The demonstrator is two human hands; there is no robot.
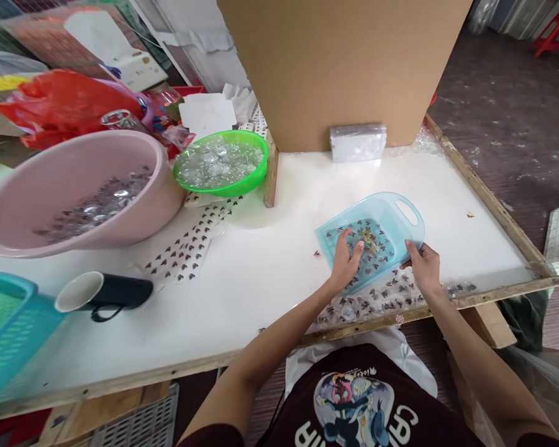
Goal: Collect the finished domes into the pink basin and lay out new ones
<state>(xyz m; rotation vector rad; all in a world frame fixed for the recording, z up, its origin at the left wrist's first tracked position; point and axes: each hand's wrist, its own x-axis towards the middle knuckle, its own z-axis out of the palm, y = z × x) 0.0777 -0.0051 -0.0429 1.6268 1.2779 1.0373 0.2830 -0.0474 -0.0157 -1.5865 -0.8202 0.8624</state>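
Observation:
A light-blue plastic scoop tray [380, 208] with a slot handle lies tilted on the white table. Small dark-printed clear pieces [375, 257] cover its floor, with a yellowish patch among them. My left hand [346, 259] rests over the tray's open side, thumb and fingers apart, touching the pieces. At the handle end, my right hand [425, 266] pinches the rim between thumb and fingers. More of the printed pieces [382, 295] lie scattered along the table's front edge, below the tray and between my forearms.
A pink basin [161, 180] with printed pieces and a green bowl [259, 171] of clear pieces stand left. A dark mug [125, 290] lies on its side near a teal basket [37, 329]. Cardboard [345, 62] rises behind; wooden strips [503, 226] border the table [223, 316].

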